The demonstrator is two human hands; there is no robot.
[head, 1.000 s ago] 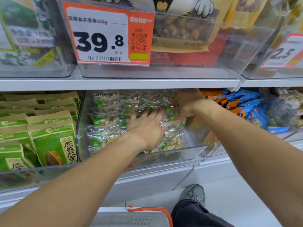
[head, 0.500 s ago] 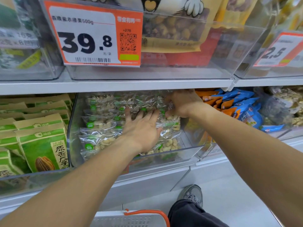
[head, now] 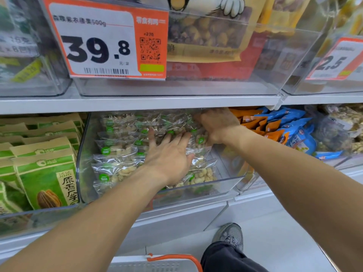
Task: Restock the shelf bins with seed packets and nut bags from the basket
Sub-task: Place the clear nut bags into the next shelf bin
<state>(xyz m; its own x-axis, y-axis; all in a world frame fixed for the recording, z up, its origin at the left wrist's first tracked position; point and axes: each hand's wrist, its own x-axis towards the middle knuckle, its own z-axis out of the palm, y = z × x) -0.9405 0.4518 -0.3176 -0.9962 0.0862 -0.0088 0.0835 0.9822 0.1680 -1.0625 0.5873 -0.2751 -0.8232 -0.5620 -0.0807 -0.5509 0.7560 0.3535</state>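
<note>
A person's left hand (head: 169,158) lies flat, fingers (head: 151,137) spread wide, on clear nut bags (head: 115,169) stacked in a transparent shelf bin (head: 84,154) on the lower shelf. The right hand (head: 217,124), fingers curled, grips bags at the back of the bin. The white basket (head: 157,265) sits on the floor below.

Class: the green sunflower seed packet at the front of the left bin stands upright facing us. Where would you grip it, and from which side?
Probably by its folded kraft top edge, pinched from above. The sunflower seed packet stands upright against packets behind it, and the clear bin front covers its base, so only the top looks free.
</note>
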